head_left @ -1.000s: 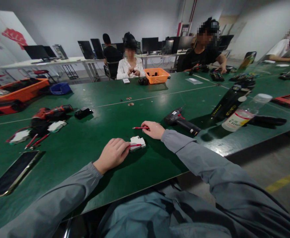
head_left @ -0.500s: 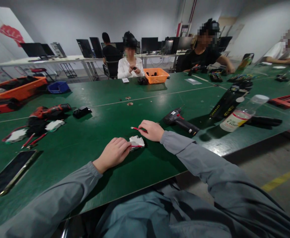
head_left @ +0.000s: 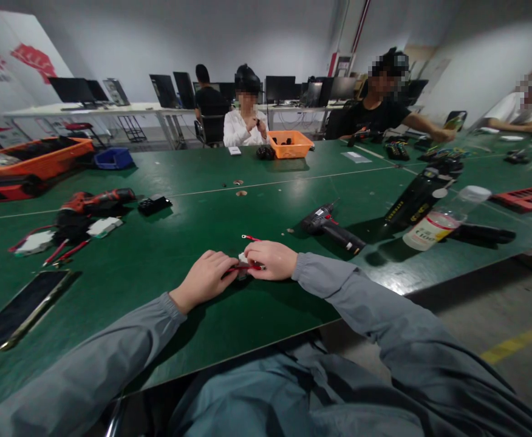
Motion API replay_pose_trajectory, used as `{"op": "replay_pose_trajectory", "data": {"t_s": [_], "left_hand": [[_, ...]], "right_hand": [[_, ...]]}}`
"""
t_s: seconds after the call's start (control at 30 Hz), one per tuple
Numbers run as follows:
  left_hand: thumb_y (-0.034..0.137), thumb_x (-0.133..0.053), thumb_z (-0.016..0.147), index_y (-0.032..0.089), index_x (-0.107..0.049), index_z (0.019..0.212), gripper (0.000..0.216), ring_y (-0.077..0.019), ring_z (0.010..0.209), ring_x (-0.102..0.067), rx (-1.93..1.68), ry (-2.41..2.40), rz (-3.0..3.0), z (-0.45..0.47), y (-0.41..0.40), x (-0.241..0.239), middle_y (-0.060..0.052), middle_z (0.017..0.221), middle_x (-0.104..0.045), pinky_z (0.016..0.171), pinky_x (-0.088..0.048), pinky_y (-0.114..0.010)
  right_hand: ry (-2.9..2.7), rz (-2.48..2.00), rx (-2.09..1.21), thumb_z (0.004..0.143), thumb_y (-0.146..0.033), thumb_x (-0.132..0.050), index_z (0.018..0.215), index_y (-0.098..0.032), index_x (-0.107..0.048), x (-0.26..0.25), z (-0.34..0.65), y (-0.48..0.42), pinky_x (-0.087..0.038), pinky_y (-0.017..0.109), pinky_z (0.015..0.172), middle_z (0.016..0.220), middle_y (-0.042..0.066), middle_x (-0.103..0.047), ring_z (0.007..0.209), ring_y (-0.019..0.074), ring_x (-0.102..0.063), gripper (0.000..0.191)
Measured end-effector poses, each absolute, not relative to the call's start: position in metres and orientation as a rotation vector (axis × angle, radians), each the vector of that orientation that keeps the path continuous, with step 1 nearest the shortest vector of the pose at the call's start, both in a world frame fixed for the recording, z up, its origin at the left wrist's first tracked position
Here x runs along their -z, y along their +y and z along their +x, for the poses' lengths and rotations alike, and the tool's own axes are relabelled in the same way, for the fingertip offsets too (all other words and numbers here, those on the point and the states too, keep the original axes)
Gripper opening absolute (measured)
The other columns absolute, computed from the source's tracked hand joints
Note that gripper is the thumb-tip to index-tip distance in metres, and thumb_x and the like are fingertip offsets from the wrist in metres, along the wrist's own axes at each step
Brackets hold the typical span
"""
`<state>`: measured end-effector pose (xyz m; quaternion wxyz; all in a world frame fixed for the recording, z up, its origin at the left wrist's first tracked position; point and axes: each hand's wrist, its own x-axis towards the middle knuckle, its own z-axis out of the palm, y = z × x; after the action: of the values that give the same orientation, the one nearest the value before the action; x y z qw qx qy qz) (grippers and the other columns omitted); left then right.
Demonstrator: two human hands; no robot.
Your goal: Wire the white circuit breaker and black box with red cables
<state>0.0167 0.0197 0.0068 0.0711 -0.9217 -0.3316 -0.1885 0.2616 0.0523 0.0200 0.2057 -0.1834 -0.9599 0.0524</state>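
Note:
In the head view, a small white plastic module point(head_left: 242, 258) sits on the green table between my hands, mostly covered by my fingers. My left hand point(head_left: 209, 276) is closed at its left side, fingertips on the module and close to a red wire point(head_left: 244, 267) that runs across its near side. My right hand point(head_left: 272, 261) is closed over the module's right side, pinching that wire near its end. Another red wire, with a metal ring terminal point(head_left: 245, 237), pokes out beyond the right hand; its other end is hidden.
A black cordless screwdriver point(head_left: 332, 227) lies to the right, near a clear bottle point(head_left: 443, 221) and a black bottle point(head_left: 418, 191). Leftward are a red drill point(head_left: 90, 203), white modules point(head_left: 104, 227) with red wires and a phone point(head_left: 22, 309). Co-workers sit across, by an orange bin point(head_left: 291, 144).
My right hand has come down and nearer, from holding the ring-terminal wire above the module to the red wire at its near side. My left hand stays nearly in place.

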Motion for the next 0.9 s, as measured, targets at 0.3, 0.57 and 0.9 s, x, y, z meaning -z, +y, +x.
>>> {"op": "replay_pose_trajectory", "data": {"t_s": [0.3,0.57,0.9], "left_hand": [[0.037,-0.046,0.1,0.018,-0.065,0.097,0.026,-0.0175,0.08,-0.06,0.601,-1.049,-2.786,0.004,0.035,-0.006,-0.004,0.087,-0.069,0.073,-0.039,-0.034],[0.035,-0.046,0.1,0.018,-0.065,0.094,0.026,-0.0165,0.078,-0.059,0.553,-0.963,-2.835,0.005,0.034,-0.007,-0.004,0.084,-0.067,0.075,-0.04,-0.032],[0.03,-0.046,0.099,0.018,-0.064,0.101,0.021,-0.0172,0.082,-0.059,0.531,-0.996,-2.874,0.005,0.032,-0.008,-0.005,0.089,-0.066,0.075,-0.043,-0.031]], "right_hand": [[-2.643,-0.62,-0.204,0.085,-0.018,-0.059,0.086,-0.019,-0.055,-0.023,0.27,0.063,-0.046,0.032,0.082,0.102,0.01,-0.063,0.093,0.0206,-0.057,0.004],[-2.661,-0.683,-0.259,0.083,-0.019,-0.06,0.084,-0.019,-0.055,-0.022,0.277,0.072,-0.044,0.03,0.08,0.095,0.007,-0.061,0.088,0.0186,-0.056,0.006],[-2.668,-0.729,-0.283,0.08,-0.019,-0.061,0.085,-0.019,-0.054,-0.023,0.284,0.075,-0.044,0.029,0.076,0.097,0.006,-0.06,0.085,0.0177,-0.054,0.008]]}}
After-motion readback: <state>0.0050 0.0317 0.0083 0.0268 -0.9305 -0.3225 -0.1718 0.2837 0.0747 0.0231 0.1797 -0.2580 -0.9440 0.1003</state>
